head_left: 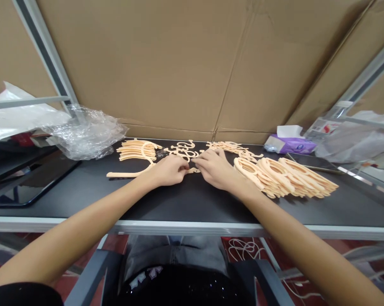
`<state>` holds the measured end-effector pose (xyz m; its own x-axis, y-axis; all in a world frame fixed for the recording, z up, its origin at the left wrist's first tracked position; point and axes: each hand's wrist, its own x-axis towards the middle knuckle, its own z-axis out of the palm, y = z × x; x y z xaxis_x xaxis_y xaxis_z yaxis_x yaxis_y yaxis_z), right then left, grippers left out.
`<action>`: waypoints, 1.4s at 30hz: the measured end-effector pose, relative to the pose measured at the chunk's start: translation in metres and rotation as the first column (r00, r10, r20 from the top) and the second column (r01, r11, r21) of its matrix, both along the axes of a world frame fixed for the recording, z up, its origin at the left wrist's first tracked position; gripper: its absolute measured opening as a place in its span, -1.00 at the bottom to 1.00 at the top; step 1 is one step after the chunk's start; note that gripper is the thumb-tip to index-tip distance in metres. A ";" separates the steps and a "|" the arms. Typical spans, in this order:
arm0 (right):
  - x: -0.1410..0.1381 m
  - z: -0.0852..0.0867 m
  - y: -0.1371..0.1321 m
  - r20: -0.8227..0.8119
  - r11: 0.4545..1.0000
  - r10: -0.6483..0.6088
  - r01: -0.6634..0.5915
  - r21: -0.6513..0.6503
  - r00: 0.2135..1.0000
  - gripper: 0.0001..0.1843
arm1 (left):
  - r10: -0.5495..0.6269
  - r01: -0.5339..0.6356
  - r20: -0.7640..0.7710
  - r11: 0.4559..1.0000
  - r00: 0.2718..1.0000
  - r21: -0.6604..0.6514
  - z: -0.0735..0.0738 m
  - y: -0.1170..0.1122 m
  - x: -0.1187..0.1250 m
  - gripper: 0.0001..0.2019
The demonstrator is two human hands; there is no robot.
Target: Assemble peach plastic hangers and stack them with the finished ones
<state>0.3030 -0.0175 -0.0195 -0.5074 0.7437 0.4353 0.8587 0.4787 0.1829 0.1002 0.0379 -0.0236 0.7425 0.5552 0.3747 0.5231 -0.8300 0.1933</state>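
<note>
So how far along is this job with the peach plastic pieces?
Looks partway. Done: the ring-topped pieces lie in a neat overlapping row at right, and the curved strips are stacked at left. In hand: the left hand and right hand meet at a small plastic piece. Left: a loose jumble behind the hands, and a loose cluster beyond it.
</note>
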 end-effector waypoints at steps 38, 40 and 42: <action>0.043 0.036 0.098 0.354 0.654 -0.585 0.683 -0.326 0.729 -0.55 | -0.157 0.161 -0.052 0.982 0.986 0.098 -0.005 -0.015 0.009 -0.77; 0.043 0.033 0.101 0.362 0.642 -0.595 0.696 -0.323 0.717 -0.58 | -0.170 0.173 -0.042 0.980 0.985 0.097 -0.005 -0.016 0.010 -0.77; 0.043 0.032 0.103 0.363 0.637 -0.603 0.703 -0.317 0.710 -0.59 | -0.173 0.176 -0.045 0.980 0.984 0.094 -0.004 -0.017 0.010 -0.78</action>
